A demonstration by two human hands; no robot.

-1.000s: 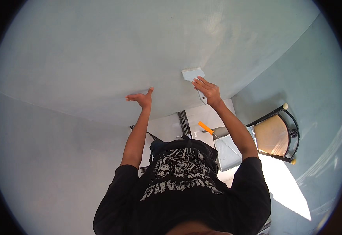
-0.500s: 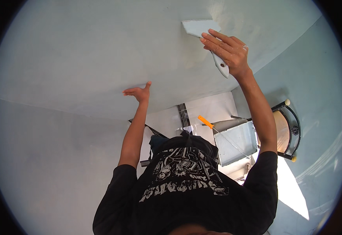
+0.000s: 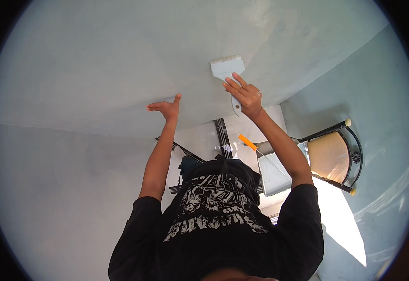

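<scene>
A wide flat paintbrush (image 3: 225,68), its handle and ferrule coated in pale blue paint, is gripped by my right hand (image 3: 246,97). Its bristles point up and away from me, against or close to the pale blue-grey wall (image 3: 120,61); I cannot tell whether they touch. Two or three fingers lie along the brush's neck, and the handle's end with its hole shows below the hand. Flecks of paint dot the fingers. My left hand (image 3: 167,109) is at the wall, thumb and fingers spread, holding nothing.
To the right below stands a chair with a black metal frame and tan backrest (image 3: 328,157). A paint tray (image 3: 271,180) with pale blue paint is by it, partly behind my right forearm. Across the tray lies a roller handle with an orange grip (image 3: 247,142). Another wall (image 3: 378,107) meets at the right corner.
My right hand has brought the paintbrush down and to the left along the wall, and its bristles now show. My left hand has hardly moved.
</scene>
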